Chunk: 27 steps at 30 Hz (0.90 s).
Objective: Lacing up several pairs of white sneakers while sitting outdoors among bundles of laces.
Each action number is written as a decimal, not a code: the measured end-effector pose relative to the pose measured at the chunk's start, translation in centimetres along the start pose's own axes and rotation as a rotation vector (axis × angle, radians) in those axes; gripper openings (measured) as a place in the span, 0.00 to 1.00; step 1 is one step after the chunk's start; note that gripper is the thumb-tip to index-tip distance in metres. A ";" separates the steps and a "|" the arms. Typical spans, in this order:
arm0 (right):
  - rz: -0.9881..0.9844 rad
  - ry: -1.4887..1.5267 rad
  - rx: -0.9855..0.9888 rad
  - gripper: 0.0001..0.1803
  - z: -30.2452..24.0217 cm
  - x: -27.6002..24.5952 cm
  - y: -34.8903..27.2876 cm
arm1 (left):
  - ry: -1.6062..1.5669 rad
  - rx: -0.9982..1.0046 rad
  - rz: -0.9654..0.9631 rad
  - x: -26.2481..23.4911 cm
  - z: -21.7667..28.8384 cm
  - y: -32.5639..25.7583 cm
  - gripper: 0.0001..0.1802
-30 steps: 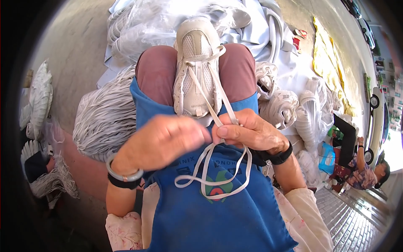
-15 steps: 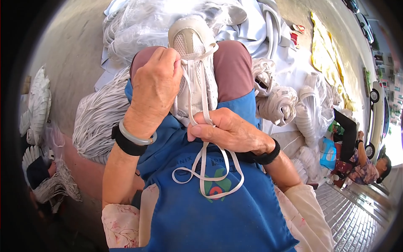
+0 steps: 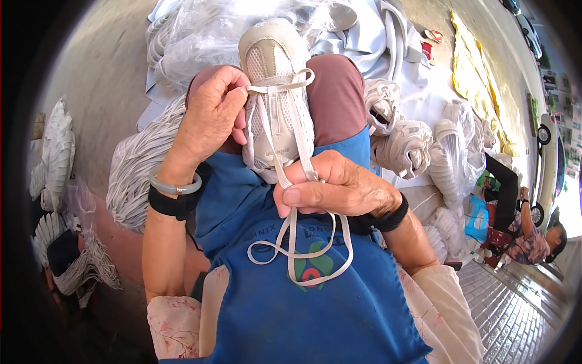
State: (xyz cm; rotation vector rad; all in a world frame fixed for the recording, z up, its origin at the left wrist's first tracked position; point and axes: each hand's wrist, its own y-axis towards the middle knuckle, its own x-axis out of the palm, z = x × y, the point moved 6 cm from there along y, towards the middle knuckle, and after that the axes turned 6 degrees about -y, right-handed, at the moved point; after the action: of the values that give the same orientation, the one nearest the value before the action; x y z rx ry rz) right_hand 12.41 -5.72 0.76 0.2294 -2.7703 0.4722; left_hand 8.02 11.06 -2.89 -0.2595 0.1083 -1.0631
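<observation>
A beige and white sneaker [image 3: 274, 57] rests between my knees, its toe pointing away from me. A flat off-white shoelace [image 3: 292, 242] crosses the shoe near the toe, where a small loop stands out on the right. My left hand [image 3: 215, 109] pinches the lace at the shoe's left side, thumb against forefinger. Closer to me, my right hand [image 3: 336, 185] grips the two long lace strands just below the sneaker's near end. The loose lace ends hang from it in loops over my blue apron [image 3: 339, 315].
A bundle of white laces [image 3: 142, 176] lies left of my legs. Several other sneakers [image 3: 403, 148] and plastic-wrapped shoes sit at the right. Clear plastic bags [image 3: 206, 45] are heaped ahead. A person [image 3: 527, 239] sits at far right, near a parked car [image 3: 544, 164].
My left hand has turned and shifted slightly left, drawing the lace out sideways near the toe. My right hand keeps its hold on the strands, with the thumb more stretched.
</observation>
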 end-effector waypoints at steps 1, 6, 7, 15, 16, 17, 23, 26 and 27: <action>0.000 0.000 0.002 0.15 0.0 0.0 -0.1 | -0.002 0.000 0.000 0.1 0.0 0.0 0.05; -0.214 -0.080 0.016 0.13 0.5 1.2 -0.6 | 0.045 0.005 0.017 0.3 -0.1 0.0 0.05; -0.214 -0.081 0.016 0.13 0.4 1.4 -0.6 | 0.044 0.005 0.018 0.3 0.0 -0.1 0.05; -0.106 -0.594 -0.103 0.10 -0.4 2.8 0.4 | -0.033 0.063 0.130 0.1 1.0 -2.5 0.07; -0.112 -0.586 -0.100 0.10 -0.2 3.4 0.5 | -0.023 -0.052 0.005 0.0 0.4 -3.0 0.14; -0.118 -0.577 -0.096 0.09 0.0 3.8 0.6 | -0.022 -0.050 0.005 0.0 0.6 -3.5 0.14; -0.203 -0.625 -0.256 0.06 -0.6 7.0 2.0 | -0.520 -0.428 -0.238 4.4 -0.8 -5.5 0.24; -0.167 -0.703 -0.338 0.07 -0.3 7.4 2.4 | -0.733 -0.437 -0.111 4.8 -1.2 -5.0 0.20; -0.165 -0.704 -0.337 0.07 0.0 7.4 2.2 | -0.766 -0.410 -0.165 4.8 -1.5 -5.0 0.18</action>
State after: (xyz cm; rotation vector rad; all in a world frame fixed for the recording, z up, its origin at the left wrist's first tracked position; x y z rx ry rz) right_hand 5.03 -4.38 2.59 0.6388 -3.3959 -0.1646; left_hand 5.76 4.31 -2.82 -1.0418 -0.3953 -1.0341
